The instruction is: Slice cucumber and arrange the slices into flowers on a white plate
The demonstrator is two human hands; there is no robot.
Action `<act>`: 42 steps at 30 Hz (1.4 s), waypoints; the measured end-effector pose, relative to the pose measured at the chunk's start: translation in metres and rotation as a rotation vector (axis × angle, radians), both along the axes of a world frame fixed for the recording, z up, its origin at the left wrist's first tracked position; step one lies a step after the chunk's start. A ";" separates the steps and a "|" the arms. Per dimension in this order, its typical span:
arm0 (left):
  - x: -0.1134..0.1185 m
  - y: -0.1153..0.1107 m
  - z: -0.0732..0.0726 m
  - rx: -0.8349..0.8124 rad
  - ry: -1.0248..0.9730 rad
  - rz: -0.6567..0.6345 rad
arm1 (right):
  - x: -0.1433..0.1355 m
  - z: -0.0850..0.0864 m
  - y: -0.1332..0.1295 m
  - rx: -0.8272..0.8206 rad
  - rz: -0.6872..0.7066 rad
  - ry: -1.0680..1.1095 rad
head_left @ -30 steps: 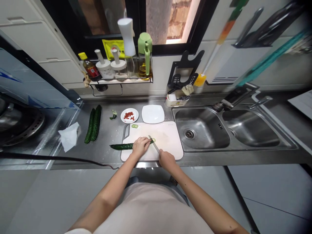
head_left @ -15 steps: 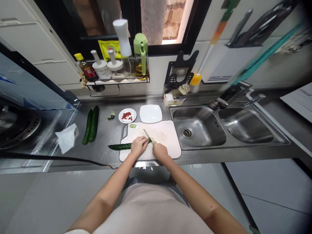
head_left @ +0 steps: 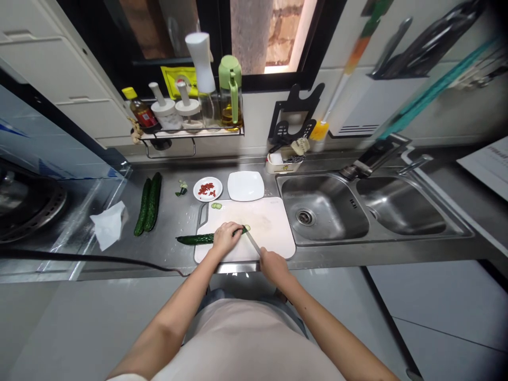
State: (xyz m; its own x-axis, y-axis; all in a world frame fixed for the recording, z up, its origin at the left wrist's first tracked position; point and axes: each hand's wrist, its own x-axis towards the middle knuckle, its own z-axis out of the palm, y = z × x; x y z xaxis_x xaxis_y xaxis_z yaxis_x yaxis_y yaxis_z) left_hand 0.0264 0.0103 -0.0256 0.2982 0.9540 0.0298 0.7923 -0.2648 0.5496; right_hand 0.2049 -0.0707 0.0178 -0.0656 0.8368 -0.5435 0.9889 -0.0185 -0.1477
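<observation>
Head view: the left hand (head_left: pixel 226 239) rests on top of the dark green cucumber (head_left: pixel 195 239), its fingers drawn together and bent over it, clasping it down against the white cutting board (head_left: pixel 272 219); the cucumber lies crosswise beneath this hand, its longer part reaching out to the left, past the board's edge and over the steel counter (head_left: pixel 169 217), while only a short stub shows to the right of the fingertips. The right hand (head_left: pixel 273 267) is closed in a fist around the knife (head_left: pixel 254 244), the handle hidden inside the grip; the blade slants away from the fist, up and to the left, its far end at the cut end of the cucumber, just beside the left fingertips; a pale green round shows there, though whether it is joined to the cucumber or loose I cannot tell. The cucumber's cut end is thus between the two hands, touching the left and a blade's reach from the right.

A few cucumber slices (head_left: pixel 216 205) lie near the board's upper left corner, apart from both hands; beyond the board stand a round plate (head_left: pixel 218 188) with red pieces (head_left: pixel 206 189) on it and, to its right, a bare white square plate (head_left: pixel 245 186); two whole cucumbers (head_left: pixel 152 203) lie side by side on the counter, well to the left.
</observation>
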 end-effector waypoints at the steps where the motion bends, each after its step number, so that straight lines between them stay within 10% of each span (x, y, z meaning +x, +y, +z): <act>1: 0.000 0.000 0.000 -0.004 -0.004 0.003 | 0.002 0.000 -0.003 0.006 0.001 0.001; 16: 0.007 0.005 0.009 -0.113 0.046 0.077 | 0.030 0.023 -0.003 -0.008 -0.119 0.004; 42: 0.053 0.019 0.007 -0.106 0.204 0.094 | 0.028 -0.005 0.044 0.020 -0.173 -0.020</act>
